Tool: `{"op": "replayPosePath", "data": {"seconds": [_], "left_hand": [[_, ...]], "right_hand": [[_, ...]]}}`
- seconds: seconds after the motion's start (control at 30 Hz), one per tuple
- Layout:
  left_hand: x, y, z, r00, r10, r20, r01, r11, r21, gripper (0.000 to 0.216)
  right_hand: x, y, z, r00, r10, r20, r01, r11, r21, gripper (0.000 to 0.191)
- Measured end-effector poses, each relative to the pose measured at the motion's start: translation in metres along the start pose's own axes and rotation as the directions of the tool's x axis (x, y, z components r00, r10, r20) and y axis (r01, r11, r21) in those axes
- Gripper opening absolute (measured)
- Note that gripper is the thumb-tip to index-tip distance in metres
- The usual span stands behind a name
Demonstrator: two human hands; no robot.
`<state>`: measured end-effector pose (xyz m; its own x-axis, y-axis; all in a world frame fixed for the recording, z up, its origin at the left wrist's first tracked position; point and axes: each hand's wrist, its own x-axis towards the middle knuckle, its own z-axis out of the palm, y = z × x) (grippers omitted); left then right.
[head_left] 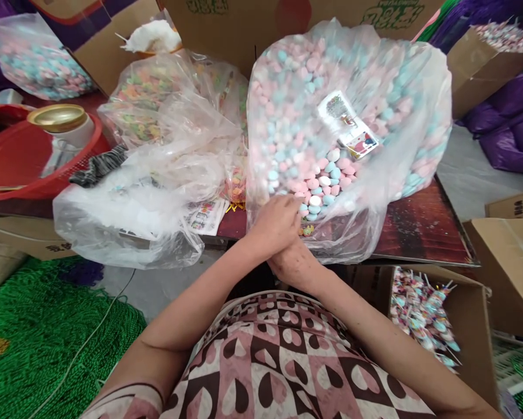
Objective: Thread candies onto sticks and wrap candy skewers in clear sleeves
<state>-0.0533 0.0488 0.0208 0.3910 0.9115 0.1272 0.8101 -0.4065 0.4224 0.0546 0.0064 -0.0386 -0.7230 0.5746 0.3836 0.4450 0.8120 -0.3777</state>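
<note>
My left hand (pixel 278 222) is closed, its fingers bent together at the near edge of a large clear bag (pixel 366 215) of pink, blue and white egg-shaped candies (pixel 327 180). Just below it, my right hand (pixel 294 263) is curled in against the left one, and the two touch. Whatever they grip is hidden between the fingers. A printed card (pixel 349 125) lies on the bag's plastic. Close to the fingertips, a few small yellow-orange pieces (pixel 306 231) show through the plastic.
Left of my hands, a crumpled clear bag (pixel 126 227) hangs over the edge of the dark red table (pixel 423 227). Beyond it are a bag of orange-green pieces (pixel 156 87) and a red basket (pixel 47 174). Wrapped candies on sticks (pixel 423 314) fill a carton at lower right.
</note>
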Motion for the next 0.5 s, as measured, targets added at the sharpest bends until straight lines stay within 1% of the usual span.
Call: {"op": "replayPosePath", "data": {"seconds": [0.07,0.13,0.2,0.27,0.33,0.4,0.5], "left_hand": [[-0.007,-0.019,-0.002,0.988,-0.109,-0.110,0.120,0.988,0.094,0.046],[-0.018,-0.036,-0.003,0.970,-0.158,-0.187,0.182,0.976,0.121,0.048],[-0.029,-0.047,0.000,0.964,-0.139,-0.227,0.165,0.981,0.102,0.048],[-0.038,-0.055,0.006,0.962,-0.105,-0.252,0.128,0.989,0.077,0.046],[-0.045,-0.058,0.013,0.961,-0.085,-0.262,0.104,0.993,0.063,0.043],[-0.049,-0.060,0.018,0.963,-0.081,-0.257,0.100,0.993,0.061,0.040],[-0.053,-0.059,0.018,0.961,-0.114,-0.251,0.145,0.984,0.107,0.035]], "right_hand": [[0.005,-0.009,0.000,0.998,-0.052,0.021,0.052,0.999,0.008,0.031],[0.008,-0.012,-0.008,0.998,-0.065,0.025,0.065,0.998,0.018,0.033],[0.007,-0.009,-0.020,0.999,-0.034,-0.016,0.035,0.999,0.023,0.033],[0.000,0.002,-0.035,0.995,0.018,-0.100,-0.017,1.000,0.006,0.031],[-0.011,0.018,-0.047,0.978,0.085,-0.192,-0.092,0.995,-0.030,0.030],[-0.023,0.034,-0.057,0.963,0.144,-0.227,-0.167,0.982,-0.085,0.028],[-0.037,0.050,-0.062,0.952,0.214,-0.219,-0.255,0.951,-0.177,0.026]]}}
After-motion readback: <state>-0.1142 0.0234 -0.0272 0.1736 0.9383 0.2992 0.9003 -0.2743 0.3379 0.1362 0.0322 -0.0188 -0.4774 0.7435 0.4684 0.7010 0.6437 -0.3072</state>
